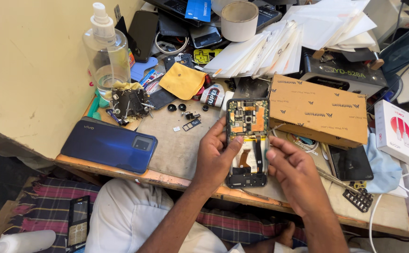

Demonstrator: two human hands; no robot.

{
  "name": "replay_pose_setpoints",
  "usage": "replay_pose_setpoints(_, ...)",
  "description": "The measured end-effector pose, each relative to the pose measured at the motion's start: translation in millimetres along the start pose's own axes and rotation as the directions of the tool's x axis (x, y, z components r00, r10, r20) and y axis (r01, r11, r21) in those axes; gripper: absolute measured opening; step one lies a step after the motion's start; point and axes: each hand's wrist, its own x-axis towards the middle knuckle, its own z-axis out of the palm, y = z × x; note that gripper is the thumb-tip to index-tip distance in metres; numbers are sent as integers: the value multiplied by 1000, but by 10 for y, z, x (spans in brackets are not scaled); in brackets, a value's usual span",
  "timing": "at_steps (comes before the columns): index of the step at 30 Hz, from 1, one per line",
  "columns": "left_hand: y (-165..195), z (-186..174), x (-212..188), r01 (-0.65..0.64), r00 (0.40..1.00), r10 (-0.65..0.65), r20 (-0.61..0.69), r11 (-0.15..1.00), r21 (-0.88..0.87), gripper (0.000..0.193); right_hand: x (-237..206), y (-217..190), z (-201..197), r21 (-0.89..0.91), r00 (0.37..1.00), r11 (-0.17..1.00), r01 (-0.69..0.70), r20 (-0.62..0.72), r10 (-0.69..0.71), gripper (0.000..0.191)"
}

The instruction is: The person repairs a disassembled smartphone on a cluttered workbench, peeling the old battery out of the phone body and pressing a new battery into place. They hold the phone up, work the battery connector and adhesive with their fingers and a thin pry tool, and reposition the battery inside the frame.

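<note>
My left hand [212, 157] grips an opened phone [247, 140] by its left edge, holding it upright over the bench with its circuit board and ribbon cables exposed. At the phone's right edge, my right hand [292, 171] has its fingertips together, touching the frame near the middle. Whether they pinch a small part I cannot tell. A blue phone back cover [108, 144] lies to the left at the bench's front edge.
A brown cardboard box [319, 110] sits right of the phone. A clear pump bottle [106, 51], a yellow cloth [182, 80], loose screws and small parts [185, 115], a tape roll [238, 19], stacked white packets [279, 44] and a white-and-red box [396, 130] crowd the bench.
</note>
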Motion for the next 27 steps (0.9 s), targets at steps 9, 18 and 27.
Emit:
replay_pose_setpoints(9, -11, -31, -4, 28, 999, -27, 24, 999, -33, 58, -96, 120, -140, -273, 990, 959, 75, 137, -38, 68)
replay_pose_setpoints(18, -12, -40, -11, -19, 999, 18, 39, 1000, 18, 59, -89, 197, -42, -274, 994, 957, 93, 88, -71, 70)
replay_pose_setpoints(27, 28, -25, -36, -32, 998, 30, 46, 998, 49, 60, -88, 1, 141, -290, 998, 955, 65, 35, -58, 66)
